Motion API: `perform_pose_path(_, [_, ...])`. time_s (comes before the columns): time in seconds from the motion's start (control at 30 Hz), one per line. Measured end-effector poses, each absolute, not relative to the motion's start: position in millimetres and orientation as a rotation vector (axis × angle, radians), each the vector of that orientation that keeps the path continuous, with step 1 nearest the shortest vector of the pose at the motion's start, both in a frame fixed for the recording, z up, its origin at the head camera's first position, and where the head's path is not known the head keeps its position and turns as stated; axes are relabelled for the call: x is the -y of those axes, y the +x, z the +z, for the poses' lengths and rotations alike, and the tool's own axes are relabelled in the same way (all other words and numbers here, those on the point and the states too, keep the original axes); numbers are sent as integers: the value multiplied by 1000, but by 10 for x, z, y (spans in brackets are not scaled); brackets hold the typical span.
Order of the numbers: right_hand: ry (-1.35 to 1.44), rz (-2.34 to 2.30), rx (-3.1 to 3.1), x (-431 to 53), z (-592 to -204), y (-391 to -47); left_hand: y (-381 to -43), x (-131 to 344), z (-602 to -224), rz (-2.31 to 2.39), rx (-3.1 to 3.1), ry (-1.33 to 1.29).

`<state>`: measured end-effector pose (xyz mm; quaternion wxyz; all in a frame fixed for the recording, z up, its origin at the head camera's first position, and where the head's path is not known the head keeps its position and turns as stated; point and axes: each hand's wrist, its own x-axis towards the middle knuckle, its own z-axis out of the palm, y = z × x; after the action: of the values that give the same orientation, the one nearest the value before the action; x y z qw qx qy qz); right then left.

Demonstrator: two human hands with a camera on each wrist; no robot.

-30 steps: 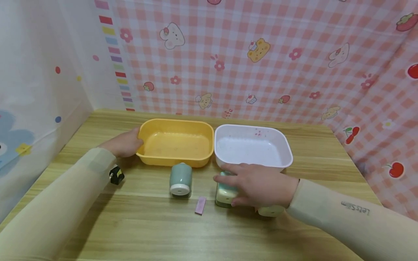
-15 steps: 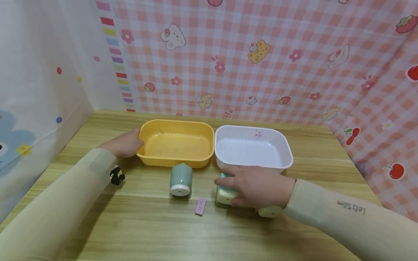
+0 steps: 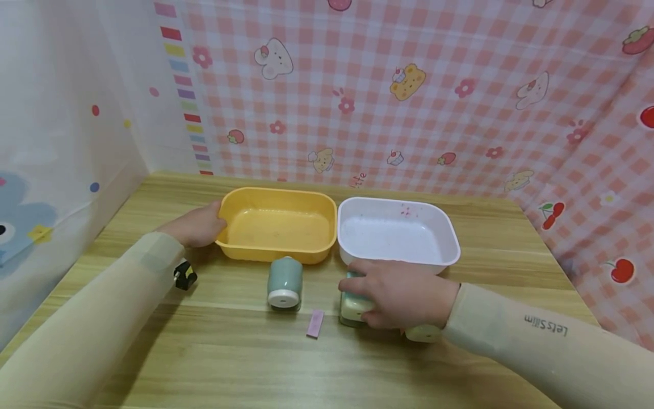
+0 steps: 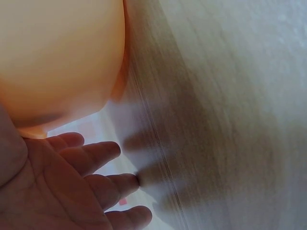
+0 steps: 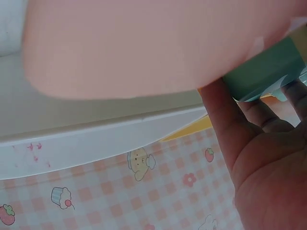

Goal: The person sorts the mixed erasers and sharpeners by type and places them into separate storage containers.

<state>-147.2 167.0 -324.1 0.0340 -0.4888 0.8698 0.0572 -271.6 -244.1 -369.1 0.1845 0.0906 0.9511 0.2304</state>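
Note:
At the left end of the yellow basin [image 3: 276,253] is my left hand [image 3: 196,226]. Seen from the left wrist, that hand's loosely extended fingers [image 4: 91,158] lie along the basin's outer side. My right hand [image 3: 403,292] reaches palm down over a green-and-cream, rounded block-like object [image 3: 354,309] in front of the white basin [image 3: 398,258], gripping it with fingers and thumb on its sides. In the right wrist view, fingers [image 5: 218,105] bend around its green body [image 5: 268,69]. Beneath the right wrist shows the cream round end of another object [image 3: 423,334].
A teal cylinder with a white end [image 3: 285,278] lies before the yellow basin. Close to it is a small purple strip [image 3: 315,324]. A small black-and-yellow piece [image 3: 185,275] sits by the left sleeve. Patterned cloth [image 3: 317,102] hangs behind the wooden table [image 3: 255,363].
My right hand has shifted slightly left, its fingers and thumb drawing closer around the green-and-cream object. The left hand stays at the yellow basin.

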Motion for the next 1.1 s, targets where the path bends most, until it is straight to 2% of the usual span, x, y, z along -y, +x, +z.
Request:
perform_pose_path(0.67, [-1471,56,-2782,-1623,-3023,-1485,-2674,2413,-3657,665,-2683,249])
perform_pose_path(0.9, [-1388,-174,-2737,-1587,-2926,-1491,-2671,2406,-3651,658,-2685,249])
perform_pose_path(1.1, [-1457,-244,-2738,-1519,-2860,-1528,-2676,2415,-3655,643,-2683,235])
